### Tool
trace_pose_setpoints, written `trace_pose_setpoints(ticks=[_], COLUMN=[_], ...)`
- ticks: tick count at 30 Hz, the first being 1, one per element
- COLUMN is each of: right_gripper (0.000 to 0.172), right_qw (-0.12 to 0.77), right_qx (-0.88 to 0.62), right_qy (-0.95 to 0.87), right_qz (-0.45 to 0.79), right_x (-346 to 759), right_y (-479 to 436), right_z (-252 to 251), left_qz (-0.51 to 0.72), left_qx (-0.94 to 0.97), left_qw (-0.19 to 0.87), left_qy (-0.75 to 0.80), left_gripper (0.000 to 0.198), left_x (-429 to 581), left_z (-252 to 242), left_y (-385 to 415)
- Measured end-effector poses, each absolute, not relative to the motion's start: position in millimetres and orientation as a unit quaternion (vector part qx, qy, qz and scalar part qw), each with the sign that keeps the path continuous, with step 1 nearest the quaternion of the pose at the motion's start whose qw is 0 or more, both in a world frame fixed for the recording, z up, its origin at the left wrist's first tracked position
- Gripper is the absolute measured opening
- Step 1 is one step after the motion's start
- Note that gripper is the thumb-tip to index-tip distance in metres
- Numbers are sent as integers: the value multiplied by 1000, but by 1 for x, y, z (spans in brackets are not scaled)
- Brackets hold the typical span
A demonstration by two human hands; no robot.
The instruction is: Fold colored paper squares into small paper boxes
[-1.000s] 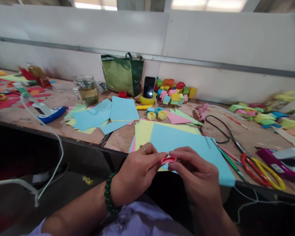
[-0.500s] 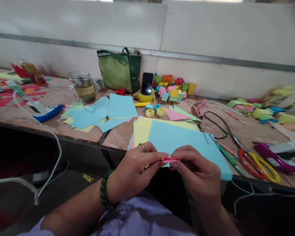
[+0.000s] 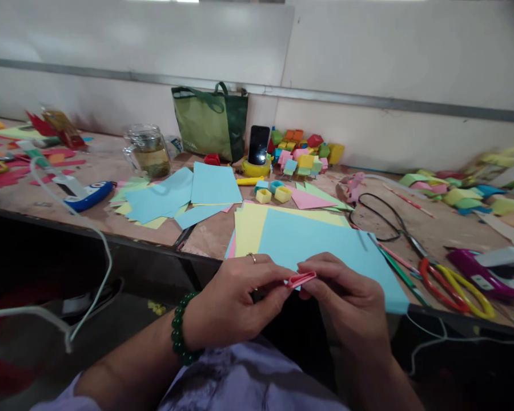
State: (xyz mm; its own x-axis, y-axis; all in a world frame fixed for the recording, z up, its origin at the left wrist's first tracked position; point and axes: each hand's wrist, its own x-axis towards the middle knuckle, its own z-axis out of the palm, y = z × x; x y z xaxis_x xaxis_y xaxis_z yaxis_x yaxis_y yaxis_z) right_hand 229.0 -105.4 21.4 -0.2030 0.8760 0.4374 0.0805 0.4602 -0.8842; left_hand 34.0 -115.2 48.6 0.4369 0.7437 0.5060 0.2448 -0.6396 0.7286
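A small folded piece of pink paper [image 3: 301, 279] is pinched between both my hands, just in front of the table's edge. Its folded layers show as a narrow opening along the top. My left hand [image 3: 240, 297], with a ring and a green bead bracelet, grips its left end between thumb and fingers. Fingers of my right hand [image 3: 346, 302] close on the right end. Behind my hands lie large sheets of blue paper [image 3: 317, 237] and yellow paper [image 3: 249, 228]. Little folded yellow paper boxes [image 3: 263, 196] stand beyond the sheets.
Scissors [image 3: 454, 291], pencils [image 3: 402, 274] and a purple glue gun [image 3: 482, 274] lie on the right. Blue sheets [image 3: 214, 182], a glass jug [image 3: 148, 151] and a blue glue gun [image 3: 89, 196] are on the left. A phone [image 3: 258, 145] and green bag [image 3: 214, 123] stand behind.
The pink paper has tilted, its right end now higher, and its folded opening shows wider. My fingers have shifted slightly on it. The whole view has moved a little.
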Motion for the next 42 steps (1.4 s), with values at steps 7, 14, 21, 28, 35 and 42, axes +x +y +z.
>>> trace_pose_setpoints(ticks=[7,14,21,28,35,42], right_gripper=[21,19,18,4,6,6], right_qw=[520,527,522,514,508,505], right_qx=[-331,-327,-367,-340,-352,-359], right_qy=[-647,-625,-617,-620,-637,-628], right_qz=[449,474,461,485,461,472], right_x=[228,228,226,226,224,222], right_y=[-104,-101,-103,-102,-101,-100], right_z=[19,17,17,18,20,18], left_qz=[420,428,415,392,415,407], left_qx=[806,810,784,784,765,782], left_qw=[272,249,283,320,286,223], left_qy=[314,313,365,359,401,416], left_gripper=[22,24,5,7,15,14], left_x=[33,33,38,36,41,45], left_z=[49,45,48,50,43,40], left_y=[-115,-115,-116,-117,-117,-115])
